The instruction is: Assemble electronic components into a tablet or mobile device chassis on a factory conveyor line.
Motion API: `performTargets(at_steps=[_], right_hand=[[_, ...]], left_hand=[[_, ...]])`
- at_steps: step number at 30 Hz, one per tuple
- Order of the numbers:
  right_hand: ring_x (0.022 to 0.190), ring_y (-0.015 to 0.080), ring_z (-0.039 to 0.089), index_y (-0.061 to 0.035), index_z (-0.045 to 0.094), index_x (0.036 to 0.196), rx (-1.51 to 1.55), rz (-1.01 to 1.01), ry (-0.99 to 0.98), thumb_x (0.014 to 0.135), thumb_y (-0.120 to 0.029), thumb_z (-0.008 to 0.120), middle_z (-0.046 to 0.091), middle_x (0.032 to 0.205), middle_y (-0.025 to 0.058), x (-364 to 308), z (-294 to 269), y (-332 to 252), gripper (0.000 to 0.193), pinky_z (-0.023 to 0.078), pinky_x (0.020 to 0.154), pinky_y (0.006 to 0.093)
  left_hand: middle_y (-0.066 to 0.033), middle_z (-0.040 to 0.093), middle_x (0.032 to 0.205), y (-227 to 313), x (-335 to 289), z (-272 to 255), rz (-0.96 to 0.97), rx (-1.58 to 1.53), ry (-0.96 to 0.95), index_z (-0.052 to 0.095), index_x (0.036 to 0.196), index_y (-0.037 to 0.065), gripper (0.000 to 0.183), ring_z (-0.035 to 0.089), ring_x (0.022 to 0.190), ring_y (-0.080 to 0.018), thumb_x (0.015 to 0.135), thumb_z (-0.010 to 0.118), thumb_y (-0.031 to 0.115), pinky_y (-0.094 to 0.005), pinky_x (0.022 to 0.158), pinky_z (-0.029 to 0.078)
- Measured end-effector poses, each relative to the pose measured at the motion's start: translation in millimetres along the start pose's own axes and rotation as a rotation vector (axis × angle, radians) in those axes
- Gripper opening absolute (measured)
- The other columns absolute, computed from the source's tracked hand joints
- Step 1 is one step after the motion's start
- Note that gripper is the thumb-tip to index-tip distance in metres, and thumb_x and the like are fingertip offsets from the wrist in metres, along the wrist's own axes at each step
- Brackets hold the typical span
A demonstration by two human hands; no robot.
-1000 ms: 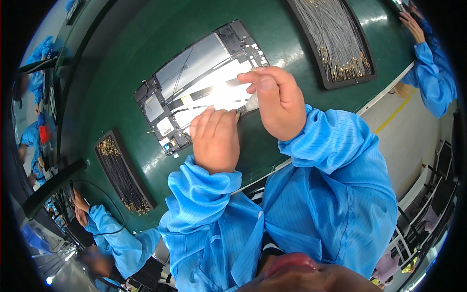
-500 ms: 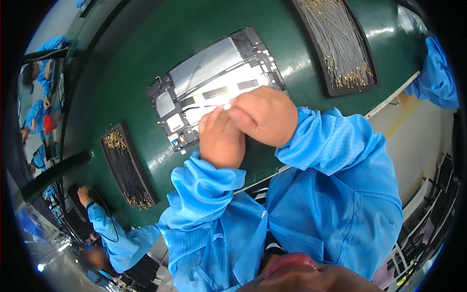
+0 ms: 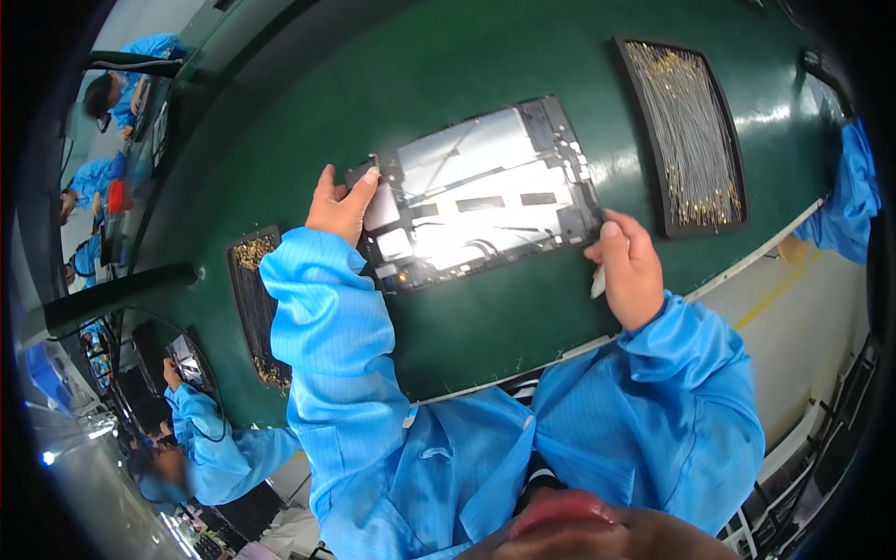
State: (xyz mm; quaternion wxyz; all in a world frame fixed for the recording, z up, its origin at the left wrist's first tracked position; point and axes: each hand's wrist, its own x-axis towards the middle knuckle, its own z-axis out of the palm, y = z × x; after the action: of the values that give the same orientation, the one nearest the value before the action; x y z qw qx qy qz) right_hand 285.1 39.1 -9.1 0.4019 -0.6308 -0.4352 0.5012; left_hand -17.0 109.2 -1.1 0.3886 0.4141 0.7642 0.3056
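Note:
An opened tablet (image 3: 485, 201), its silvery inner parts and black ribbon cables bare, lies at a slant over the green table. My left hand (image 3: 342, 207) grips its left end, thumb on the upper face and fingers at the edge. At the tablet's lower right corner, my right hand (image 3: 631, 266) pinches the edge between thumb and forefinger. Out of that same hand sticks a small white pointed piece (image 3: 598, 282), perhaps a prying tool; most of it is hidden by the fingers. Whether the tablet rests on the table or is slightly lifted, I cannot tell.
A black tray (image 3: 665, 201) of grey cables with gold ends lies to the right. Another tray (image 3: 245, 317) of black cables is at left, partly behind my sleeve. Co-workers in blue sit at left, one holding a device (image 3: 191, 362); a blue sleeve (image 3: 845, 187) shows far right.
My hands, close together over the tablet's lower edge before, have parted to its two ends and taken hold. The view has shifted, so the trays appear lower and further right.

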Motion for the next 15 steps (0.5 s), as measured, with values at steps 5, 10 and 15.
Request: performTargets(at_steps=[5,10,15], right_hand=[[0.050,0.0109,0.048,0.0008,0.044,0.101,0.118,0.094,0.061,0.082,-0.025,0.044,0.053,0.068,0.0084,8,6,-6,0.032,0.039,0.048,0.0227],[0.050,0.0120,0.047,0.0013,0.039,0.104,0.323,0.054,0.096,0.085,-0.023,0.039,0.051,0.066,0.0082,18,9,-4,0.031,0.040,0.048,0.0234],[0.051,0.0119,0.048,0.0007,0.039,0.104,0.255,0.007,0.022,0.085,-0.021,0.038,0.052,0.068,0.0088,28,16,-5,0.029,0.041,0.049,0.0235]], left_hand=[[-0.0028,0.052,0.069,9,-1,-8,-0.217,-0.200,-0.333,0.037,0.114,-0.003,0.057,0.043,0.050,-0.0057,0.074,0.055,0.034,-0.0182,0.041,0.033],[0.0007,0.049,0.059,2,-20,-23,-0.177,-0.506,-0.546,0.046,0.102,-0.001,0.037,0.036,0.040,-0.0030,0.078,0.050,0.026,-0.0154,0.034,0.025],[0.0011,0.053,0.061,19,-1,-49,-0.160,-0.735,-0.246,0.053,0.088,0.004,0.024,0.034,0.038,-0.0030,0.077,0.050,0.025,-0.0161,0.033,0.021]])
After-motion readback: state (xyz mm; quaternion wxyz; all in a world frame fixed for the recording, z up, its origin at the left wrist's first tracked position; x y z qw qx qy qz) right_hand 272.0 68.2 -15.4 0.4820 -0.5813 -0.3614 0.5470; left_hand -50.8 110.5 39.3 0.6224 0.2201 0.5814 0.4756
